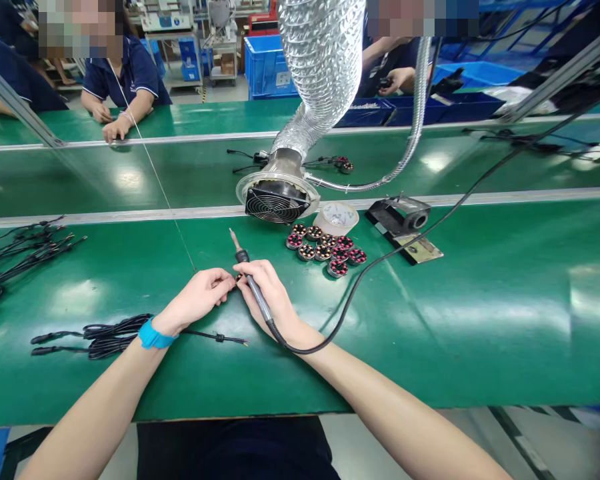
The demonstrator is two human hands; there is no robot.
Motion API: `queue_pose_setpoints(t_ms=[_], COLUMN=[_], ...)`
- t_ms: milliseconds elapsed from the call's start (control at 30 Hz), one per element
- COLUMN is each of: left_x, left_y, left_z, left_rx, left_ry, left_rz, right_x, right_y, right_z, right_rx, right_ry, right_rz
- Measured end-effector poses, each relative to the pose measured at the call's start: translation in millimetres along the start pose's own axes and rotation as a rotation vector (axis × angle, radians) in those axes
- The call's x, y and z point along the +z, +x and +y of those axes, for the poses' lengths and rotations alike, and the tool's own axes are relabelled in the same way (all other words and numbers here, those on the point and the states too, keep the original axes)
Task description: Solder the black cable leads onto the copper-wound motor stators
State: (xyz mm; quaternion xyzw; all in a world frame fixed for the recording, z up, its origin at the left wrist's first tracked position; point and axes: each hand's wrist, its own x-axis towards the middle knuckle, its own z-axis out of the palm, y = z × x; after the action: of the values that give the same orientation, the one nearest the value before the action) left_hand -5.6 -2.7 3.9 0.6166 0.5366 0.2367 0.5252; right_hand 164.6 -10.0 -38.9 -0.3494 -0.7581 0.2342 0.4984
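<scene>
Minding the cord point(305, 351), which crosses the right wrist, seems wise, since a tug there could swing the iron point(259, 297). The right hand point(277, 297) curls loosely about the iron, its fingertips reaching the small part point(239, 280). The left hand point(204, 293) meets that part from the other side, thumb and forefinger pinched with hardly any gap (the fingers cover much of it, so I cannot tell its exact shape). The part sits between the two hands. Beyond them, the iron's tip points up and away; a careful worker would keep it so while settling the part, and keep skin off the metal. Past the left hand hangs a thin wire point(150, 158). Farther out, coils point(323, 252) lie clustered beside the tape point(336, 218), near the fan point(277, 205).
</scene>
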Motion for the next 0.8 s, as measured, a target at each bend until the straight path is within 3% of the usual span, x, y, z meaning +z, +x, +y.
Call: queue_pose_setpoints(t_ms=[500,633,800], left_x=[-1.0,-2.3,-4.9], left_y=[-1,-1,-1], left_z=[1,0,0], left_rx=[-0.098,-0.095,-0.098], left_ry=[0.018,0.01,-0.008], left_rz=[0.011,0.007,0.027], right_x=[-36,-35,-26], right_y=[12,10,6], right_z=[-17,-20,-7], right_rx=[0.119,0.07,0.021], right_ry=[-0.119,-0.089,-0.054], right_rz=[0.323,0.263,0.06])
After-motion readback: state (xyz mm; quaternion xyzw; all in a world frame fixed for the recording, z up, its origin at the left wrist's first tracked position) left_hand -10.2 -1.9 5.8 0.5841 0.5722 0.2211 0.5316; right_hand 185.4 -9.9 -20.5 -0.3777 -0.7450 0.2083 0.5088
